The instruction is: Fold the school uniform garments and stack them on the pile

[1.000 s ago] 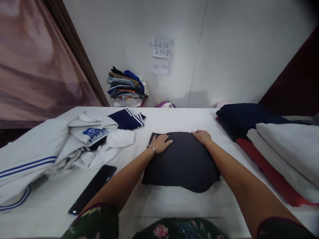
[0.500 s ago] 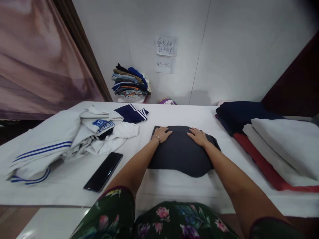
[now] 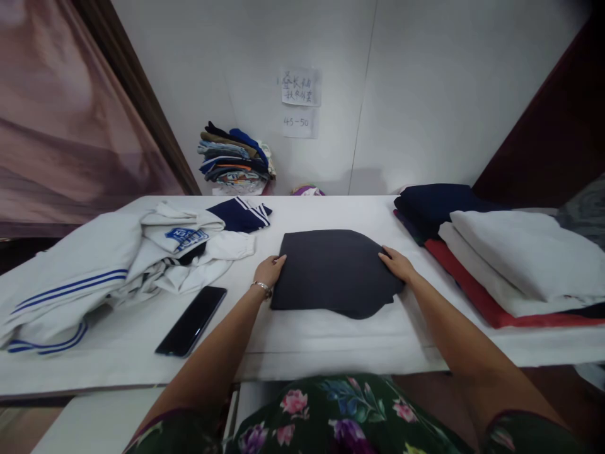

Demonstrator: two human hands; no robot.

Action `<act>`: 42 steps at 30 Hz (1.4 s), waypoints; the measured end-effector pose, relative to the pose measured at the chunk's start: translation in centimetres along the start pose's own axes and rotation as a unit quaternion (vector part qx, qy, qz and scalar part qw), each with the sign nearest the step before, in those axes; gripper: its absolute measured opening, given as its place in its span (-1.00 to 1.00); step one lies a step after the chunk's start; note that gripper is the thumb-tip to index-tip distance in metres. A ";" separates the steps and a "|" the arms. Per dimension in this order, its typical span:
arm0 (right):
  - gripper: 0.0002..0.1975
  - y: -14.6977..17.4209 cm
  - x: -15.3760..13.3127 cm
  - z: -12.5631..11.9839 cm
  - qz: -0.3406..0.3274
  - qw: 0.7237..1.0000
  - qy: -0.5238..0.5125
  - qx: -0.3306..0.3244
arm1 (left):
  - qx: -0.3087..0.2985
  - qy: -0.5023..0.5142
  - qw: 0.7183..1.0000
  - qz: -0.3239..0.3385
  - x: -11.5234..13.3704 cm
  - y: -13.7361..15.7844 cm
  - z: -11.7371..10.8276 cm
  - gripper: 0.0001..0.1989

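Observation:
A folded dark grey garment [image 3: 331, 271] lies flat on the white-covered table in front of me. My left hand [image 3: 269, 271] pinches its left edge, the thumb near the top face and the other fingers mostly hidden. At the opposite edge my right hand [image 3: 397, 263] holds the cloth the same way, thumb showing on top and fingertips out of sight at the side. The garment's near edge is wavy, with a small notch at the right. Whether its edges are raised off the table, I cannot tell.
Left are a crumpled white garment with blue stripes [image 3: 70, 284], a navy striped garment [image 3: 236, 214] and a black phone [image 3: 191, 321]. Folded white clothes [image 3: 524, 252] and navy ones [image 3: 439, 198] are stacked right. A clothes pile [image 3: 236, 157] stands by the wall beneath paper signs [image 3: 300, 104].
Both hands have come off the garment's top, where they lay flat, and moved outward and nearer to me to its left and right edges. The view has shifted slightly right.

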State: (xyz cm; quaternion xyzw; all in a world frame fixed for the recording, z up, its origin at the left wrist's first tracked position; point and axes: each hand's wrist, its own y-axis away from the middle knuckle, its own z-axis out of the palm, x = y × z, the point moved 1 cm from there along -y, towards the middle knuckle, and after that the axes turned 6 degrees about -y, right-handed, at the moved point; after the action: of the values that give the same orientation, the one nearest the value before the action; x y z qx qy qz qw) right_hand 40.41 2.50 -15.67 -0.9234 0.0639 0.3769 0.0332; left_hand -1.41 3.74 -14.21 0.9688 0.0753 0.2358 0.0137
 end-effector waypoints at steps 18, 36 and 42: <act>-0.47 1.0 -2.2 -0.7 0.174 0.845 -0.478 -0.166 | -0.134 0.265 0.947 -0.120 1.8 -1.5 -1.3 -0.45; -0.40 -2.7 -7.2 -4.9 0.020 0.855 -0.509 -0.091 | -0.138 0.538 0.831 0.035 7.2 -3.9 -8.9 -0.63; -0.53 -6.9 -8.9 -9.4 -0.179 0.885 -0.429 -0.003 | 0.038 0.391 0.864 0.315 9.2 -5.7 -13.6 -0.42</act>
State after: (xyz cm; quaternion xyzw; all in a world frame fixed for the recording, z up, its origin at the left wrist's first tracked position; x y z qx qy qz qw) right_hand 41.60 9.16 -2.65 -0.6675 -0.1244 0.7240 0.1219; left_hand -0.35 10.61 1.71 0.7689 -0.2254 0.5844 -0.1285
